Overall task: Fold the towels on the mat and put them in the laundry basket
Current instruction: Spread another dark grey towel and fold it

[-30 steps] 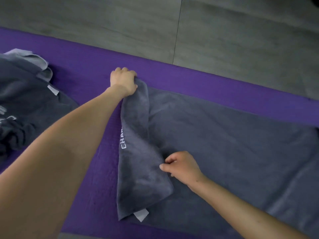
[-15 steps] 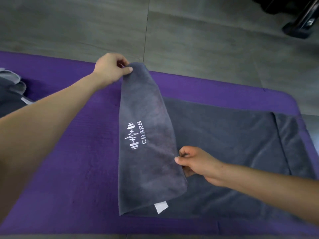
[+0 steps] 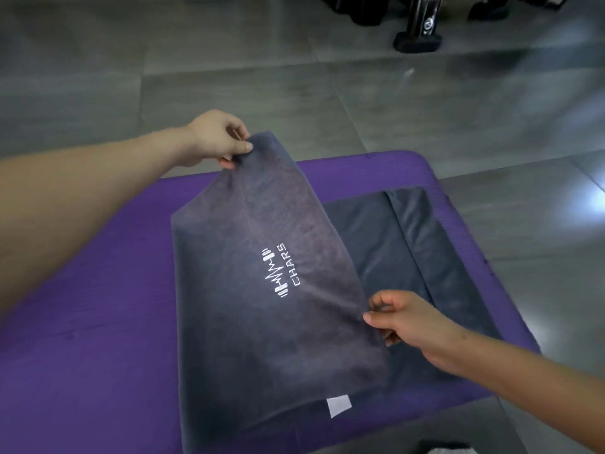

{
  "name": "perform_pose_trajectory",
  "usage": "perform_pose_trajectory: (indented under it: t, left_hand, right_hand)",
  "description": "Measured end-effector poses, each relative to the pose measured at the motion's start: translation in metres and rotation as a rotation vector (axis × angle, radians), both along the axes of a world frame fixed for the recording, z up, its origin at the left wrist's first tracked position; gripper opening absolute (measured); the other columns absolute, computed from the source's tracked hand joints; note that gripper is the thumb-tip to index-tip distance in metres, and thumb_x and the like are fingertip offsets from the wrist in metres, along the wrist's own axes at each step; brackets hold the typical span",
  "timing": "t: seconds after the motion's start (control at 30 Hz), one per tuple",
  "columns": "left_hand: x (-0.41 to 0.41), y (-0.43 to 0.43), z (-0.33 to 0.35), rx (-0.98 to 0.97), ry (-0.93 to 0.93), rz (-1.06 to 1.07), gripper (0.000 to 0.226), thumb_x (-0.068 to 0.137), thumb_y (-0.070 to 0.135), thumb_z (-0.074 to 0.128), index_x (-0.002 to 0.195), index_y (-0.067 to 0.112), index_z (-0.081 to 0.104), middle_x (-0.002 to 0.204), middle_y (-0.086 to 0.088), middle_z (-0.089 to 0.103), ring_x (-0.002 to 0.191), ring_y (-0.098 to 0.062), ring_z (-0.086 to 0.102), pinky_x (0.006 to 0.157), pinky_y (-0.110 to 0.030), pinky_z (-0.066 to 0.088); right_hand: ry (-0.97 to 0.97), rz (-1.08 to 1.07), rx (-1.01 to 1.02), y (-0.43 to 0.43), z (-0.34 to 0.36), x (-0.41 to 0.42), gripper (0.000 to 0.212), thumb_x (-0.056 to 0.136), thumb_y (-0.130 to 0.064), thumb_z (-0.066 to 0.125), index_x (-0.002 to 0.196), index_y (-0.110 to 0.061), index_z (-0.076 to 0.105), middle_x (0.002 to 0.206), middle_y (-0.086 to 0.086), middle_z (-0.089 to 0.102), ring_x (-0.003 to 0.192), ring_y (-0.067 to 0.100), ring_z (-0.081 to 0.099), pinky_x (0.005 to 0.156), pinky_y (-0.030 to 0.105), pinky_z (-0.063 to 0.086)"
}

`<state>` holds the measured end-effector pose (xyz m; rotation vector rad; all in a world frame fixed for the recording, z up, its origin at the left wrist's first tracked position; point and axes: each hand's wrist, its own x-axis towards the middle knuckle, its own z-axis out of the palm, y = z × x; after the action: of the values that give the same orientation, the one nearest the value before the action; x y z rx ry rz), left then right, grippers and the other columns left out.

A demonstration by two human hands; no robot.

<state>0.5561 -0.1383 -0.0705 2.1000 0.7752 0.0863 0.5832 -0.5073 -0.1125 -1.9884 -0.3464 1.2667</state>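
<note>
A dark grey towel (image 3: 262,322) with a white "CHARS" logo lies on the purple mat (image 3: 82,322). Its left end is lifted and carried over its flat right part (image 3: 393,257). My left hand (image 3: 219,139) pinches the far corner of the lifted end, held above the mat's far edge. My right hand (image 3: 402,319) pinches the near corner of that end, above the flat part. A white label (image 3: 339,406) hangs from the towel's near edge. The laundry basket is not in view.
Grey floor tiles (image 3: 229,77) surround the mat. Black gym equipment with a dumbbell-like foot (image 3: 419,31) stands on the floor at the top right. A dark object with something white (image 3: 442,448) shows at the bottom edge.
Both hands have carried the towel's left end up and to the right, so the logo side now faces me. The view has swung right; the pile of towels at left is out of frame.
</note>
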Motion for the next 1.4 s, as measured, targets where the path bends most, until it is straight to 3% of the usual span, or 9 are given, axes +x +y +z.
perform_pose_trajectory:
  t: [0.1,0.27,0.6,0.67,0.73,0.87,1.07,1.2,1.4]
  left_hand:
    - [0.058,-0.042,-0.003,-0.052,0.01,0.0,0.018,0.088,0.005,0.061,0.075,0.014,0.053,0.072,-0.004,0.049,0.062,-0.015,0.05,0.041,-0.018,0.052]
    - [0.147,-0.111,-0.021,-0.062,0.046,0.011,0.026,0.09,0.004,0.059,0.07,0.018,0.048,0.071,-0.003,0.046,0.059,-0.014,0.049,0.039,-0.023,0.05]
    - [0.261,-0.206,-0.051,0.138,0.082,0.009,0.033,0.088,0.002,0.058,0.063,0.02,0.047,0.088,-0.012,0.056,0.068,-0.027,0.058,0.042,-0.034,0.05]
    - [0.271,-0.213,-0.061,0.183,0.118,0.012,0.031,0.088,0.003,0.057,0.063,0.02,0.049,0.089,-0.012,0.06,0.054,-0.021,0.057,0.05,-0.036,0.056]
    - [0.277,-0.22,-0.073,0.228,0.154,-0.009,0.019,0.087,0.006,0.058,0.071,0.016,0.06,0.093,-0.012,0.065,0.056,-0.021,0.058,0.064,-0.034,0.056]
    - [0.275,-0.235,-0.1,0.25,0.154,-0.052,0.015,0.087,0.011,0.058,0.096,0.006,0.069,0.107,-0.01,0.068,0.101,-0.024,0.061,0.082,-0.025,0.043]
    - [0.252,-0.229,-0.116,0.194,0.095,-0.005,0.028,0.091,0.015,0.055,0.119,0.012,0.061,0.123,-0.009,0.059,0.115,-0.023,0.054,0.095,-0.023,0.036]
    - [0.21,-0.196,-0.119,0.259,0.07,0.122,0.03,0.091,0.014,0.055,0.121,0.01,0.059,0.121,-0.013,0.059,0.114,-0.027,0.053,0.096,-0.027,0.037]
    - [0.078,-0.142,-0.134,0.498,0.287,0.417,0.034,0.087,0.011,0.054,0.12,0.004,0.056,0.119,-0.026,0.055,0.108,-0.044,0.051,0.092,-0.042,0.041]
  right_hand:
    - [0.006,-0.095,0.03,-0.039,-0.002,0.034,0.018,0.088,0.0,0.059,0.072,-0.008,0.057,0.048,-0.008,0.05,0.041,0.001,0.045,0.044,0.015,0.039]
    - [0.028,-0.215,-0.001,-0.095,-0.009,0.091,0.014,0.085,0.001,0.06,0.074,-0.006,0.059,0.05,0.0,0.049,0.04,0.006,0.045,0.041,0.017,0.039]
    - [0.059,-0.325,-0.114,-0.167,-0.046,0.163,0.019,0.083,0.006,0.058,0.069,-0.007,0.062,0.05,0.005,0.054,0.041,0.013,0.048,0.042,0.019,0.041]
    - [0.02,-0.323,-0.158,-0.176,-0.059,0.17,0.017,0.082,0.004,0.059,0.071,-0.007,0.063,0.051,0.006,0.055,0.042,0.014,0.05,0.045,0.022,0.043]
    - [-0.063,-0.293,-0.221,-0.182,-0.075,0.174,0.011,0.082,0.0,0.061,0.073,-0.006,0.065,0.054,0.007,0.056,0.047,0.018,0.052,0.05,0.027,0.046]
    - [-0.372,-0.088,-0.373,-0.183,-0.098,0.176,0.01,0.078,-0.014,0.059,0.073,-0.008,0.066,0.067,0.008,0.064,0.068,0.028,0.062,0.066,0.034,0.053]
    - [-0.656,0.164,-0.587,-0.17,-0.096,0.178,0.017,0.082,-0.02,0.048,0.089,-0.021,0.063,0.09,-0.003,0.065,0.081,0.022,0.058,0.066,0.026,0.04]
    - [-0.902,0.168,-0.517,-0.141,-0.094,0.191,0.023,0.09,-0.028,0.048,0.107,-0.017,0.058,0.108,0.004,0.064,0.101,0.027,0.06,0.075,0.031,0.044]
    - [-0.935,0.05,-0.35,-0.067,-0.11,0.232,0.036,0.092,-0.032,0.05,0.116,-0.006,0.055,0.118,0.015,0.058,0.11,0.036,0.054,0.082,0.039,0.044]
